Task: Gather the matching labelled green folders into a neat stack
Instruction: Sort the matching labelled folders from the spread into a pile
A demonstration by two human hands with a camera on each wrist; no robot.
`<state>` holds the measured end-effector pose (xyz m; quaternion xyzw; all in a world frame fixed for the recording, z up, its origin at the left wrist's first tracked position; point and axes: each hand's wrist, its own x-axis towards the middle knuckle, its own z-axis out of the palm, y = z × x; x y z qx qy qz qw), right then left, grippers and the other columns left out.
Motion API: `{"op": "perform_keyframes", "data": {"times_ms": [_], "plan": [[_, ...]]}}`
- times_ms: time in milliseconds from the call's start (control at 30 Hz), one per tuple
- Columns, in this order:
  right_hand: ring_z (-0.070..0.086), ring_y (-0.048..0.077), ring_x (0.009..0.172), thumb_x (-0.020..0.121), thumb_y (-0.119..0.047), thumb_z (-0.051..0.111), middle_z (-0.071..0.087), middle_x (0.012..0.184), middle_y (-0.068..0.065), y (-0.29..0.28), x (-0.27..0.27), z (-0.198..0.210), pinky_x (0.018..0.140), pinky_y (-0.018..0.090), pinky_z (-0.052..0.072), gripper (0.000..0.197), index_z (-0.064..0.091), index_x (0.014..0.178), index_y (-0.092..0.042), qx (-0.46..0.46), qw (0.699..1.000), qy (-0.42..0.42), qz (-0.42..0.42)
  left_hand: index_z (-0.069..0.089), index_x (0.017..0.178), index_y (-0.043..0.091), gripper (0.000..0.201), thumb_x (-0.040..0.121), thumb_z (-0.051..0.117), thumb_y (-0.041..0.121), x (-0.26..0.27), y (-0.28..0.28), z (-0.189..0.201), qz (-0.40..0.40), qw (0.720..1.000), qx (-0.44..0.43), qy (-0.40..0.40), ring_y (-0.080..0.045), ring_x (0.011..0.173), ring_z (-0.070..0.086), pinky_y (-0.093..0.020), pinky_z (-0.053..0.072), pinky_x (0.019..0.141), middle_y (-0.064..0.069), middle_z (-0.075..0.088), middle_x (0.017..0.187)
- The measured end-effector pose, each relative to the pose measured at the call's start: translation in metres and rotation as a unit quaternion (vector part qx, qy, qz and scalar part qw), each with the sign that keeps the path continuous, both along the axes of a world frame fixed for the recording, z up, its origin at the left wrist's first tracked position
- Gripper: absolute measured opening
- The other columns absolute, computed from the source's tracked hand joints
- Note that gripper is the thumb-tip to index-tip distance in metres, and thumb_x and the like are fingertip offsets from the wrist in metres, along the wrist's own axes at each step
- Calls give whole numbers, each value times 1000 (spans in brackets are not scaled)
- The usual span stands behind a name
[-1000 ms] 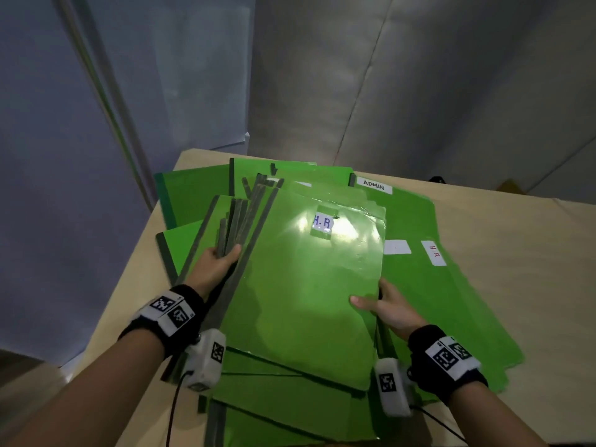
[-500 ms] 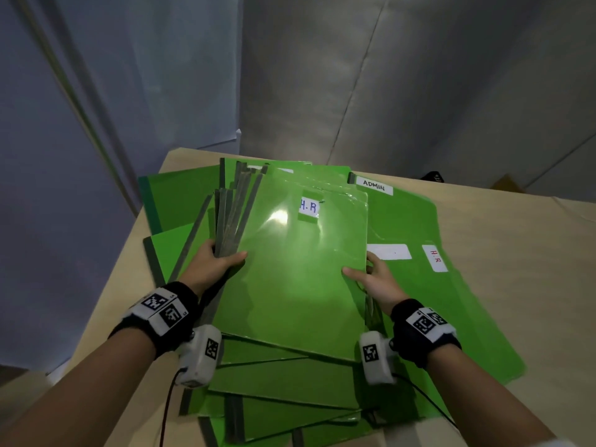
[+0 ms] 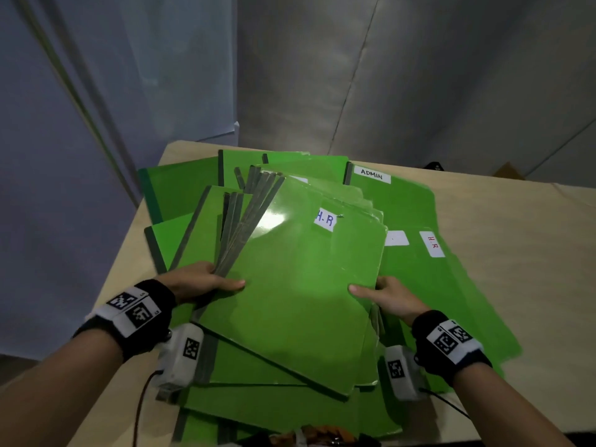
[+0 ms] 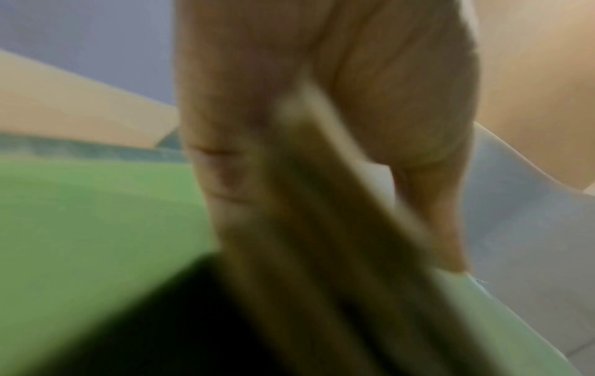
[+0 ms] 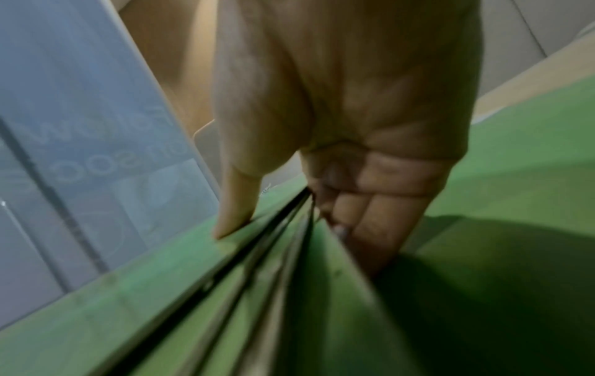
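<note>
I hold a fanned bundle of green folders above the table; its top folder bears a white "H.R" label. My left hand grips the bundle's left side by the grey spines, thumb on top. My right hand pinches the right edge, thumb on top and fingers underneath; the right wrist view shows the thumb pressing on the folder edges. In the left wrist view my left hand is blurred around the folder spines.
More green folders lie spread on the tan table: one labelled "ADMIN" at the back, one labelled "H.R" in red at the right, several underneath and to the left. Grey walls stand behind.
The bundle has swung clockwise and fanned wider at the spines. Both hands keep their grip on its sides.
</note>
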<state>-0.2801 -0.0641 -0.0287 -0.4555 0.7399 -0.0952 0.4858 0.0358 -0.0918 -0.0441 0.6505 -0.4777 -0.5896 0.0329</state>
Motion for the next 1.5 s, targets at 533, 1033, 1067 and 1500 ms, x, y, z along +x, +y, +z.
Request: {"op": "perform_keyframes", "data": {"times_ms": [533,1033,1067,1500], "plan": [[40,29,132,81,-4,63,40,146,12,5,1,21,109,43,30,74,25,144,-12,20,998,-54,-3,50,99,2,13,90,56,8,-21,7,-2,73,996,-34,39,-16,66,46,-27,40,59,-10,51,82],[11,40,144,66,-62,67,8,155,27,-12,-110,-25,114,53,19,114,14,147,-1,49,948,308,-58,47,127,-7,88,57,87,28,-8,-1,-15,253,958,-111,80,-34,105,59,-43,44,100,-23,62,116],[9,41,144,64,-65,67,5,155,28,-11,-115,-29,113,55,19,118,13,146,-1,49,944,319,-67,52,120,-5,73,62,85,24,-6,0,-15,268,954,-115,66,-34,104,59,-42,45,98,-23,62,116],[59,37,103,67,-23,80,61,113,21,-20,-127,-43,93,49,49,72,45,123,6,-116,951,59,-282,48,125,-10,42,85,59,-8,-3,6,-8,314,930,-141,132,-18,74,58,-33,44,86,-20,59,109]]}}
